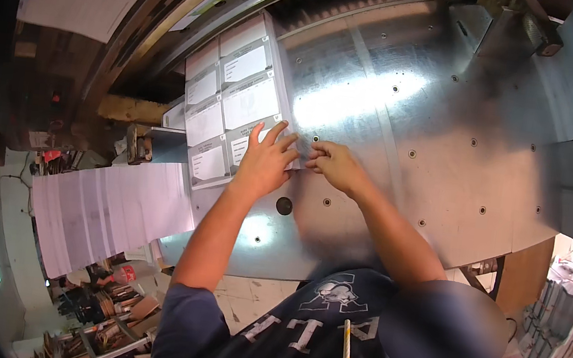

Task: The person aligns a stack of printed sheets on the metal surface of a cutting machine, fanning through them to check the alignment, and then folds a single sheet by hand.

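Note:
A thick stack of printed sheets [250,99], laid out in several white boxes with grey borders, lies on the metal table [442,137] of a paper cutter, its far end under the machine's front beam. My left hand [263,162] rests on the near right corner of the stack with its fingers spread. Just right of that corner, my right hand [336,167] is low over the metal, fingertips pinched together beside the stack's edge. Whatever those fingertips may hold is too small to make out.
White and grey-striped paper [114,211] lies on the left. A metal block [165,146] stands against the stack's left side. At the far right is an angled metal guide [494,33]. Bundled paper [565,299] is piled beyond the table's right edge.

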`<state>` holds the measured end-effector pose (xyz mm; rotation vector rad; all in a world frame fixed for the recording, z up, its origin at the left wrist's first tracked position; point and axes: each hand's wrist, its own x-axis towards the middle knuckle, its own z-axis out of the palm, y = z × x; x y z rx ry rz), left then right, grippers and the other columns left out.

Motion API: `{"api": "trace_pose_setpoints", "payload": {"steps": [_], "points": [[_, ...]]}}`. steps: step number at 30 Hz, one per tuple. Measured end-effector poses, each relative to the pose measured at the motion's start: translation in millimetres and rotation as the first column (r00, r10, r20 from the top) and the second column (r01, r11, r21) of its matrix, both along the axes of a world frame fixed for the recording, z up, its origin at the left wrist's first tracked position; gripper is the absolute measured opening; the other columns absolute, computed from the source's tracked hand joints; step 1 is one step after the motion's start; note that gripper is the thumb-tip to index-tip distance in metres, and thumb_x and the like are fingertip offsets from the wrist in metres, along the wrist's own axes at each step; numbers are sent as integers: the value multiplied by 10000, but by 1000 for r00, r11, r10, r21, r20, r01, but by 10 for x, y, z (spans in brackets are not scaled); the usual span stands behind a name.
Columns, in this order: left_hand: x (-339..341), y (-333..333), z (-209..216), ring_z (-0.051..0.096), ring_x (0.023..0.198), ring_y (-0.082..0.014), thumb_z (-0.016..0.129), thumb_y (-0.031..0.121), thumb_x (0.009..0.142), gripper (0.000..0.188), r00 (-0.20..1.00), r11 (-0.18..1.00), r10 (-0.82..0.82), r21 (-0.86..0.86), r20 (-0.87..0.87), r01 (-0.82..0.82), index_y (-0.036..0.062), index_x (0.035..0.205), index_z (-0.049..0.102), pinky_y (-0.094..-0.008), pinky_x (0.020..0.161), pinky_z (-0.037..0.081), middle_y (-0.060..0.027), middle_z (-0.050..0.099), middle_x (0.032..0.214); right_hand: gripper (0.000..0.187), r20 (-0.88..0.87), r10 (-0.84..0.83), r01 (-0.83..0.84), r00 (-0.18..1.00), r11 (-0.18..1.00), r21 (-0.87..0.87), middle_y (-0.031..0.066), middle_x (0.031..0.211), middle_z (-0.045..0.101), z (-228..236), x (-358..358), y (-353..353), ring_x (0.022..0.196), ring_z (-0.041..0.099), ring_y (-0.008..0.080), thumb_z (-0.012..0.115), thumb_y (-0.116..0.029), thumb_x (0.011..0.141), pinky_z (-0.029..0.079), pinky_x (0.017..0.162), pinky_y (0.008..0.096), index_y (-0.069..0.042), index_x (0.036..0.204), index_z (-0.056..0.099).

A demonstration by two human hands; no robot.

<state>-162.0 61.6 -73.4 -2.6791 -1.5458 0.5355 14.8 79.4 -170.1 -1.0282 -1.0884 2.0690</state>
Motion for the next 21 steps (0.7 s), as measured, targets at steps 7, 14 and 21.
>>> {"api": "trace_pose_setpoints", "payload": {"steps": [7,14,21], "points": [[-83,189,3,382,1344,-245,763,390,724,438,992,997,-79,-3,98,80,181,1097,667,-572,1124,147,32,581,1282,439,227,4,-64,974,964,260,124,989,664,-60,34,-55,882,650,173,587,-110,881,518,764,274,74,1274,527],[-180,234,-10,390,1333,-232,767,386,719,476,981,991,-130,-23,147,134,188,1131,633,-570,1132,140,35,570,1270,415,158,77,-86,984,995,51,158,890,681,121,25,-219,742,669,192,536,-157,899,522,609,318,62,1251,544],[-195,286,23,406,1317,-232,760,407,716,461,975,987,-144,-45,167,154,175,1103,666,-584,1120,155,26,590,1244,468,86,119,-112,989,990,-84,117,1034,644,70,63,-196,869,660,167,535,-158,931,503,519,283,30,1355,465]]}}
